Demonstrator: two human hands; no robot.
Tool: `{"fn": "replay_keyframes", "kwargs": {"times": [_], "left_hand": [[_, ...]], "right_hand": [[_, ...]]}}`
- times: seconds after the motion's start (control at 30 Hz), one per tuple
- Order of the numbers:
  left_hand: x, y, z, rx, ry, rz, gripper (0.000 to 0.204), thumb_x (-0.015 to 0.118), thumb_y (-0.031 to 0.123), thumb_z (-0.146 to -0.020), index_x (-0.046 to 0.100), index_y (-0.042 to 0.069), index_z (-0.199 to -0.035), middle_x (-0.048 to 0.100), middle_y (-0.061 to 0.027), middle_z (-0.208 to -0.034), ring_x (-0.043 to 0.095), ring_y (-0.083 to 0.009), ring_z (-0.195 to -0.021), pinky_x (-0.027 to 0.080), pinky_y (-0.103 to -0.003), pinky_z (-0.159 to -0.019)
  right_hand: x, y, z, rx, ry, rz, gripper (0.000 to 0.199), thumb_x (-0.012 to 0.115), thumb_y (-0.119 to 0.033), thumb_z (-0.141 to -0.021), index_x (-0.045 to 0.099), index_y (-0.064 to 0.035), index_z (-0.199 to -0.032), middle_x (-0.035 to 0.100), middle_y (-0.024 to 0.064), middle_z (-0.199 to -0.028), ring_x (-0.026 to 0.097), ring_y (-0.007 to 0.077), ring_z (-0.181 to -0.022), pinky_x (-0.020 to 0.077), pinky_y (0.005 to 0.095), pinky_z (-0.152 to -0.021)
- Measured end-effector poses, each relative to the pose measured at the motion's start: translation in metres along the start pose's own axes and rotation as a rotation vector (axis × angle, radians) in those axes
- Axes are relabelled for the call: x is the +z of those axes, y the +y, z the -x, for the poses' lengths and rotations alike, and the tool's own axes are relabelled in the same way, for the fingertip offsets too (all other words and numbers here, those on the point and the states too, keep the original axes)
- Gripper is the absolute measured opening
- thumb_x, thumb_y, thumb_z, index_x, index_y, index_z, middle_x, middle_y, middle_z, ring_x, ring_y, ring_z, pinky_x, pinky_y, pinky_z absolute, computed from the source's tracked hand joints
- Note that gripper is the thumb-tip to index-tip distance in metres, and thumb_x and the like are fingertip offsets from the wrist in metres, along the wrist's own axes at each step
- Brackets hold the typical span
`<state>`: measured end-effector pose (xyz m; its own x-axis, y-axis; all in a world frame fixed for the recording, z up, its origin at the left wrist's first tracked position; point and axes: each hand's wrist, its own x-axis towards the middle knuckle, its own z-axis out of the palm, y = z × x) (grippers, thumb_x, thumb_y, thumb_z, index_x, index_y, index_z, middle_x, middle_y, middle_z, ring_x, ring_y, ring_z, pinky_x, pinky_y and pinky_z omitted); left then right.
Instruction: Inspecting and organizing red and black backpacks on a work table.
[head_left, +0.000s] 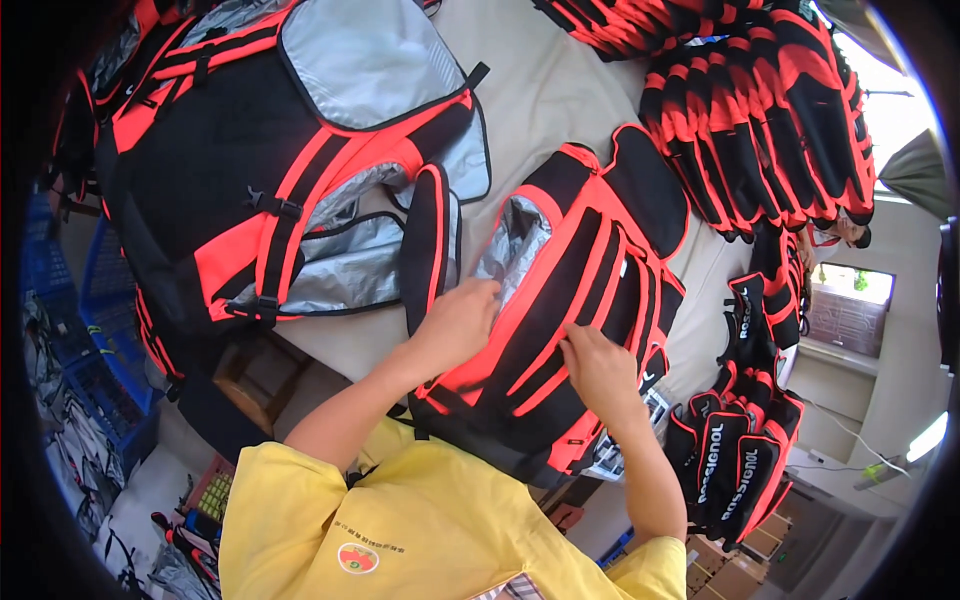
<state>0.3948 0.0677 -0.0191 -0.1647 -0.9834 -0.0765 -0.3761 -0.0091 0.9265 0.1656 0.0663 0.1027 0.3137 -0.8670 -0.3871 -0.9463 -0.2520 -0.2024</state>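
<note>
Two hands on a red-and-black backpack

The backpack (560, 300) lies on the pale cloth (530, 110), under and between both hands. The left hand (462, 318) curls at the edge of its side opening, the silver lining (515, 240) just beyond the knuckles; its fingertips are hidden, so I cannot tell whether it grips. The right hand (602, 370) draws its fingers narrow at a red strip (540, 362) on the panel; whether cloth is pinched there, I cannot tell. A larger bag (190, 190) lies left of the left hand.

For good handling, the left hand should steady the edge without creasing the thin-looking lining. The right hand does best working along the strip with light, even tension, keeping the panel flat.
</note>
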Motion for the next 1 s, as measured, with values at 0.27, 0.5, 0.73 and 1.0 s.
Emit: {"fn": "replay_keyframes", "kwargs": {"times": [0.27,0.5,0.73,1.0], "left_hand": [[0.028,0.000,0.018,-0.330,-0.143,0.047,0.046,0.075,0.031,-0.096,0.061,-0.003,-0.125,0.071,-0.0258,-0.106,0.069,-0.0465,-0.100,0.054,-0.054,-0.085],[0.032,-0.007,0.012,-0.453,-0.181,0.195,0.053,0.078,0.035,-0.094,0.064,-0.001,-0.130,0.071,-0.0186,-0.095,0.069,-0.0330,-0.085,0.053,-0.043,-0.078],[0.017,-0.009,-0.006,-0.284,-0.343,0.211,0.036,0.074,0.030,-0.095,0.071,0.002,-0.118,0.069,-0.0174,-0.094,0.068,-0.0331,-0.089,0.053,-0.042,-0.081],[0.077,0.014,-0.079,0.393,0.014,0.222,0.023,0.066,0.010,-0.090,0.066,-0.002,-0.109,0.066,-0.0210,-0.109,0.064,-0.0425,-0.105,0.054,-0.049,-0.093]], "right_hand": [[0.017,0.001,-0.046,-0.187,0.169,0.110,0.026,0.078,-0.016,-0.090,0.075,-0.0085,-0.115,0.072,0.0066,-0.104,0.070,0.0275,-0.093,0.0589,0.0403,-0.078],[0.044,0.003,-0.081,-0.361,0.299,-0.008,0.025,0.077,-0.016,-0.092,0.076,-0.0049,-0.114,0.072,0.0124,-0.121,0.066,0.0339,-0.121,0.0553,0.0453,-0.099],[0.047,0.034,-0.117,-0.694,0.184,0.090,0.037,0.072,-0.043,-0.095,0.073,-0.0063,-0.090,0.070,0.0097,-0.097,0.065,0.0304,-0.106,0.0425,0.0524,-0.120],[-0.016,0.045,-0.073,-0.869,0.239,0.015,0.053,0.082,-0.049,-0.084,0.055,-0.0109,-0.058,0.051,0.0036,-0.059,0.055,0.0250,-0.064,0.0497,0.0382,-0.072]]}}
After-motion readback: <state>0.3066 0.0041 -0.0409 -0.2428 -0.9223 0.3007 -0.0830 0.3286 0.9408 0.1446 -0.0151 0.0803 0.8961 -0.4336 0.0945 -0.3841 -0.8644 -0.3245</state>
